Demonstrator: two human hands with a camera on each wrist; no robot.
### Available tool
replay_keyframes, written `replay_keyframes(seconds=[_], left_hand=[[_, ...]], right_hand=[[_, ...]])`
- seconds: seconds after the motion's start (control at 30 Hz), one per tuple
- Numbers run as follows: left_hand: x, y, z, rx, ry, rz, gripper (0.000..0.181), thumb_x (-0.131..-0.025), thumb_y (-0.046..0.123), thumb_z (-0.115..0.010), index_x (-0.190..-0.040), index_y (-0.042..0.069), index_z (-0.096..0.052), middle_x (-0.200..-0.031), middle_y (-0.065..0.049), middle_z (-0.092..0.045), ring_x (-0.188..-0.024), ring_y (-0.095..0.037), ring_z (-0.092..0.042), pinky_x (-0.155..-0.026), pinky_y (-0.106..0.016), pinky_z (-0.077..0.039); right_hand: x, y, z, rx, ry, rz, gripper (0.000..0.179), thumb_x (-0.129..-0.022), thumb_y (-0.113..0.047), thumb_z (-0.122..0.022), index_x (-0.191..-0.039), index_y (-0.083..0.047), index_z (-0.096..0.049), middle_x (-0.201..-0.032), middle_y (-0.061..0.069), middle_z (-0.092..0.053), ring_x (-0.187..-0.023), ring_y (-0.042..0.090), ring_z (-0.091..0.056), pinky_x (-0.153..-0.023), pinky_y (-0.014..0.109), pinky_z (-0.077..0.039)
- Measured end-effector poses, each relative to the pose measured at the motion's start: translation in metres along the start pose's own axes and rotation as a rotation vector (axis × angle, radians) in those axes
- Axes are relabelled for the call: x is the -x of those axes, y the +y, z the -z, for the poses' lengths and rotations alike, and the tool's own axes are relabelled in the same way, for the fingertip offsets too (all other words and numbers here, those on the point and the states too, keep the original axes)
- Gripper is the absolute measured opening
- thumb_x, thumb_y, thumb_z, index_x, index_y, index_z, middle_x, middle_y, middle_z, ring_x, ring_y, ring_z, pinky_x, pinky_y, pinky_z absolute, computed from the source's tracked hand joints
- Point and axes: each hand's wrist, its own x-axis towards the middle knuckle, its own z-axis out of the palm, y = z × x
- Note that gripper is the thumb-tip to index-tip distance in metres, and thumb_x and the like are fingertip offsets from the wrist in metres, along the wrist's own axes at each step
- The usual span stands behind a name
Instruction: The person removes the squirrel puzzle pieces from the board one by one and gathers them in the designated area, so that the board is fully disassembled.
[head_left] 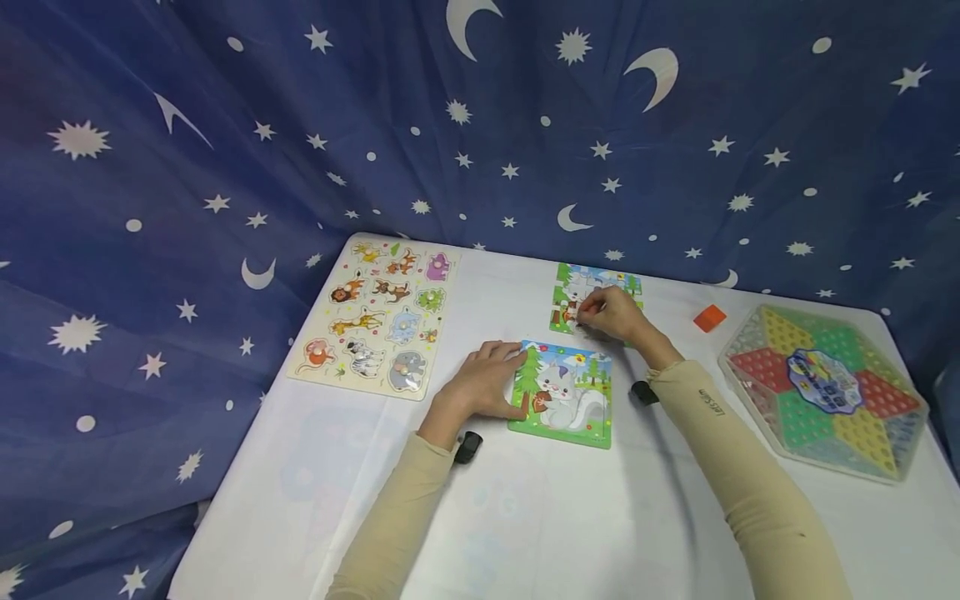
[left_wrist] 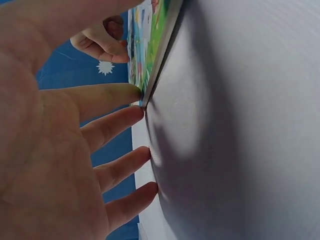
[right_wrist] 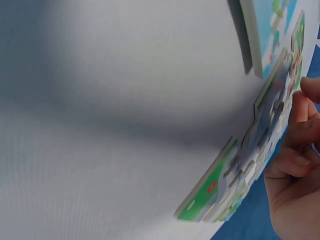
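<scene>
A framed squirrel picture board [head_left: 566, 387] lies mid-table. My left hand [head_left: 487, 383] rests at its left side with fingers spread, the thumb near its lower left edge. In the left wrist view, the left fingers [left_wrist: 122, 122] are fairly straight and the index fingertip meets the board's edge. Behind the board lies a jigsaw of a similar picture [head_left: 570, 287], made of loose-edged pieces. My right hand [head_left: 618, 317] is over its lower part, fingers bent and thumb close to the index finger. In the right wrist view, these fingertips [right_wrist: 300, 102] are at the puzzle pieces [right_wrist: 207, 192]; whether they pinch one is hidden.
An animal peg puzzle board [head_left: 378, 317] lies at the left of the white table [head_left: 480, 533]. To the right are a small orange-red square [head_left: 709, 317] and a hexagonal Chinese checkers set [head_left: 825, 392]. A blue star-patterned curtain [head_left: 525, 125] hangs behind.
</scene>
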Motion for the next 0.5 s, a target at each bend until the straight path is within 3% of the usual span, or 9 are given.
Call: replay_keyframes(seconds=[0.23,0.5], left_hand=[[-0.008,0.0,0.004,-0.01,0.068,-0.01,0.078,-0.085,0.046,-0.073,-0.15,0.014,-0.043,-0.159,-0.005,-0.03,-0.143,-0.027,-0.028,-0.111,-0.046,-0.03],[-0.018,0.0,0.008,-0.074,0.132,-0.037,0.076,-0.088,0.047,-0.069,-0.151,0.013,-0.041,-0.159,-0.007,-0.028,-0.143,-0.028,-0.026,-0.111,-0.047,-0.028]], right_hand=[[0.009,0.002,0.007,-0.003,0.044,0.031,0.014,-0.093,-0.01,-0.067,-0.093,0.003,-0.073,-0.078,0.01,-0.064,-0.068,0.022,-0.054,-0.059,0.033,-0.043],[0.022,0.003,0.011,0.049,0.06,-0.017,0.019,-0.094,-0.017,-0.065,-0.096,0.001,-0.072,-0.081,0.01,-0.064,-0.073,0.025,-0.06,-0.063,0.035,-0.046]])
